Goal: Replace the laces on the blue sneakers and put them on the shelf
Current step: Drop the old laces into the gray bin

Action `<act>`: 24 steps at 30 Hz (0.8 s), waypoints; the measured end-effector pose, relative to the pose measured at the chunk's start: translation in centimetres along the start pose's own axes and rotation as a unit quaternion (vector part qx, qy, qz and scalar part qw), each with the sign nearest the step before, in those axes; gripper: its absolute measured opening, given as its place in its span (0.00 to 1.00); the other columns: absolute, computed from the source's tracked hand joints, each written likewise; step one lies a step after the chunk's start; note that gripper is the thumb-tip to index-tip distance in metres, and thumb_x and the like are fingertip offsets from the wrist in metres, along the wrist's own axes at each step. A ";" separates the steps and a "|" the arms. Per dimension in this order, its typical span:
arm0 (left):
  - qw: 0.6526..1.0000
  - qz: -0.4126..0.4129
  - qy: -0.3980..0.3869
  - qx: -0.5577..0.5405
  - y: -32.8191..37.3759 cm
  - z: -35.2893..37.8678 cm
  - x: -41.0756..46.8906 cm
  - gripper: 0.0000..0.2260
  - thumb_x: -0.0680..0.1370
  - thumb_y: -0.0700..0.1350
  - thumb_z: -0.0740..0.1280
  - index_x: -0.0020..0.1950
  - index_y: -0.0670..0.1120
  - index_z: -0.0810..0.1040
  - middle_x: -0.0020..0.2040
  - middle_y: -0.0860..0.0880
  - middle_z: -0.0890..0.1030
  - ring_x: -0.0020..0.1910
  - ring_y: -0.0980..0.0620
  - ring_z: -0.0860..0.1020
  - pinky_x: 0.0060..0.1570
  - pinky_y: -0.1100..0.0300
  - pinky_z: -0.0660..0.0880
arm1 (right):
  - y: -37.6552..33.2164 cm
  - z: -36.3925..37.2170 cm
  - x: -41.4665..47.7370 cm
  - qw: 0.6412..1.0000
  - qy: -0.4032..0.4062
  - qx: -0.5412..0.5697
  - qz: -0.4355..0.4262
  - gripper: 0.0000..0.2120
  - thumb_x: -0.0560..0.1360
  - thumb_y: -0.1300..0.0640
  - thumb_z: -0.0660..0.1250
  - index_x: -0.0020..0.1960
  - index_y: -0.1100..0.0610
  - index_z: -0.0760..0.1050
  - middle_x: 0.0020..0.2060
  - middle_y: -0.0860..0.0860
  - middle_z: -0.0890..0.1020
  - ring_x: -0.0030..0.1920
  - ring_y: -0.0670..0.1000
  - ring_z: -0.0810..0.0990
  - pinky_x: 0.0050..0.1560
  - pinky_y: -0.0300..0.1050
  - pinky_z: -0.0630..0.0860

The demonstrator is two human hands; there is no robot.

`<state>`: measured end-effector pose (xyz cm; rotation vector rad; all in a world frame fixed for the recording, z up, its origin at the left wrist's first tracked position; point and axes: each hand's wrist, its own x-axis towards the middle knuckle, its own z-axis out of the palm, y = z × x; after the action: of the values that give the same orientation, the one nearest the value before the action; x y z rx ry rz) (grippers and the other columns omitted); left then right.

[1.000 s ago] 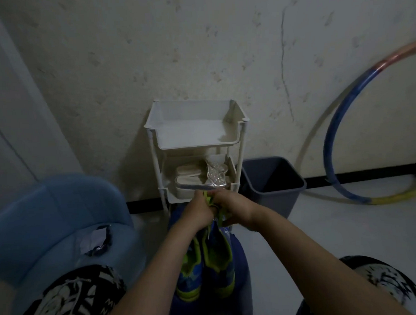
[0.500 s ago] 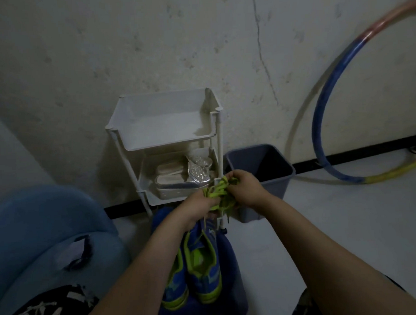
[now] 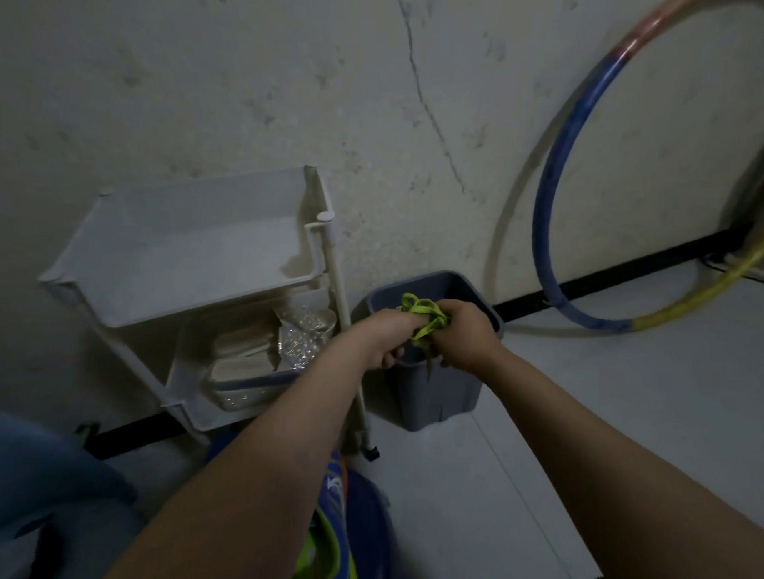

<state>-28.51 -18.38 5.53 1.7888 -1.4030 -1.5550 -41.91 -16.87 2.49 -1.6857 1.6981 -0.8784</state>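
Both hands on the laces [image 3: 424, 316] — left hand [image 3: 380, 339] and right hand [image 3: 466, 334] have fingers curled round the green bundle, held over the open bin [image 3: 436, 391]. Sneakers [image 3: 332, 529] sit low in view, mostly hidden under the left forearm. Shelf [image 3: 188, 261] stands at the wall, just left of the bin — hoop [image 3: 560, 222] leans to the right.

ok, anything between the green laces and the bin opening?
Nothing visible. The left hand and right hand grip the bunched laces, which in this view sit over the open top of the bin; a loose end hangs past its near rim.
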 end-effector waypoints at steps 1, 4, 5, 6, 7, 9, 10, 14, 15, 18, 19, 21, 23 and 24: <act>1.000 0.011 -0.004 0.003 -0.1 0.1 1.3 0.10 0.80 0.51 0.66 0.41 0.48 0.72 0.32 0.49 0.70 0.28 0.55 0.66 0.25 0.64 0.58 | 0.4 -0.2 0.9 1.000 0.013 -0.005 0.008 0.05 0.71 0.62 0.67 0.45 0.56 0.80 0.37 0.54 0.83 0.40 0.56 0.82 0.41 0.53 0.79; 0.994 0.094 0.061 0.002 -0.1 0.3 4.7 0.08 0.77 0.45 0.70 0.39 0.46 0.75 0.32 0.47 0.76 0.30 0.50 0.74 0.28 0.62 0.71 | 1.6 -0.3 3.9 0.997 0.068 -0.012 0.019 0.13 0.73 0.67 0.63 0.52 0.55 0.79 0.45 0.53 0.83 0.43 0.52 0.78 0.40 0.44 0.71; 0.988 0.117 0.097 -0.011 -0.1 0.4 6.0 0.07 0.75 0.43 0.71 0.39 0.46 0.76 0.34 0.46 0.78 0.33 0.49 0.77 0.33 0.58 0.76 | 2.0 -0.1 4.9 0.997 0.076 -0.008 0.021 0.14 0.73 0.68 0.62 0.55 0.56 0.79 0.47 0.54 0.83 0.44 0.52 0.77 0.42 0.43 0.70; 0.983 0.135 0.126 -0.013 -0.2 0.4 7.0 0.05 0.73 0.42 0.73 0.41 0.47 0.77 0.37 0.46 0.80 0.36 0.48 0.79 0.39 0.55 0.80 | 2.4 0.3 6.0 0.997 0.079 -0.008 0.013 0.15 0.74 0.69 0.61 0.56 0.57 0.78 0.49 0.55 0.82 0.47 0.53 0.78 0.44 0.44 0.70; 0.980 0.142 0.143 0.004 -0.5 0.3 8.3 0.07 0.71 0.42 0.74 0.45 0.47 0.78 0.40 0.47 0.82 0.40 0.48 0.81 0.43 0.53 0.81 | 2.9 0.8 7.1 0.997 0.078 -0.018 0.002 0.15 0.74 0.69 0.61 0.58 0.58 0.77 0.51 0.56 0.82 0.50 0.55 0.78 0.46 0.45 0.71; 0.981 0.132 0.116 0.086 -1.0 0.1 10.3 0.15 0.69 0.42 0.74 0.54 0.47 0.77 0.49 0.47 0.82 0.47 0.47 0.80 0.45 0.54 0.79 | 4.0 1.8 9.2 0.995 0.062 -0.071 -0.016 0.17 0.74 0.67 0.62 0.62 0.59 0.75 0.57 0.58 0.79 0.56 0.59 0.78 0.53 0.50 0.74; 0.980 0.121 0.083 0.133 -1.3 0.1 10.9 0.20 0.69 0.41 0.73 0.59 0.47 0.75 0.53 0.46 0.81 0.51 0.47 0.79 0.48 0.55 0.78 | 4.6 2.4 10.0 0.994 0.041 -0.102 -0.014 0.20 0.75 0.65 0.62 0.66 0.58 0.73 0.61 0.59 0.77 0.58 0.61 0.77 0.57 0.52 0.74; 0.970 0.084 -0.022 0.229 -2.8 -0.1 13.2 0.40 0.74 0.41 0.69 0.80 0.48 0.50 0.76 0.46 0.63 0.71 0.43 0.67 0.64 0.55 0.70 | 6.8 3.9 11.5 0.967 -0.100 -0.231 0.040 0.36 0.77 0.56 0.65 0.79 0.45 0.52 0.72 0.58 0.62 0.63 0.65 0.72 0.63 0.61 0.72; 0.967 0.085 -0.027 0.239 -3.2 -0.1 13.7 0.40 0.76 0.42 0.68 0.81 0.49 0.47 0.78 0.47 0.59 0.73 0.44 0.64 0.64 0.57 0.69 | 7.3 4.3 11.5 0.957 -0.125 -0.255 0.049 0.37 0.77 0.55 0.66 0.79 0.43 0.50 0.74 0.56 0.60 0.64 0.64 0.71 0.64 0.62 0.71; 0.958 0.130 0.000 0.254 -4.5 0.3 14.6 0.32 0.80 0.49 0.64 0.80 0.50 0.53 0.78 0.48 0.59 0.73 0.45 0.64 0.70 0.50 0.67 | 8.3 5.0 11.1 0.944 -0.148 -0.290 0.045 0.34 0.77 0.53 0.64 0.79 0.44 0.54 0.73 0.55 0.64 0.66 0.61 0.71 0.64 0.60 0.71; 0.953 0.141 0.016 0.266 -4.7 0.4 14.3 0.30 0.81 0.50 0.63 0.80 0.49 0.55 0.78 0.47 0.61 0.73 0.44 0.65 0.70 0.48 0.67 | 8.3 5.0 10.9 0.946 -0.144 -0.286 0.038 0.31 0.77 0.53 0.64 0.78 0.45 0.57 0.72 0.55 0.67 0.66 0.60 0.72 0.64 0.58 0.72; 0.943 0.158 0.045 0.290 -5.3 0.4 13.6 0.26 0.81 0.50 0.62 0.78 0.48 0.60 0.74 0.46 0.64 0.70 0.44 0.67 0.68 0.48 0.69 | 7.7 4.8 10.2 0.951 -0.139 -0.275 0.025 0.25 0.77 0.52 0.64 0.74 0.48 0.66 0.67 0.55 0.73 0.63 0.57 0.75 0.61 0.54 0.75; 0.939 0.181 0.074 0.283 -5.7 0.2 12.3 0.22 0.80 0.49 0.62 0.74 0.48 0.67 0.69 0.45 0.68 0.65 0.45 0.71 0.65 0.50 0.71 | 6.4 4.5 9.4 0.952 -0.145 -0.269 0.015 0.19 0.77 0.53 0.65 0.68 0.50 0.73 0.61 0.53 0.79 0.59 0.55 0.78 0.57 0.50 0.77; 0.939 0.193 0.085 0.270 -6.0 0.0 11.3 0.20 0.79 0.48 0.63 0.71 0.48 0.69 0.67 0.45 0.71 0.63 0.46 0.73 0.64 0.50 0.71 | 5.5 4.4 8.8 0.952 -0.149 -0.268 0.008 0.17 0.77 0.53 0.64 0.65 0.51 0.76 0.58 0.53 0.81 0.57 0.55 0.79 0.54 0.48 0.77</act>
<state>-27.25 -25.50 -5.06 1.7189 -2.0775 -0.8417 -42.11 -25.93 -4.17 -2.0188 1.8279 -0.1279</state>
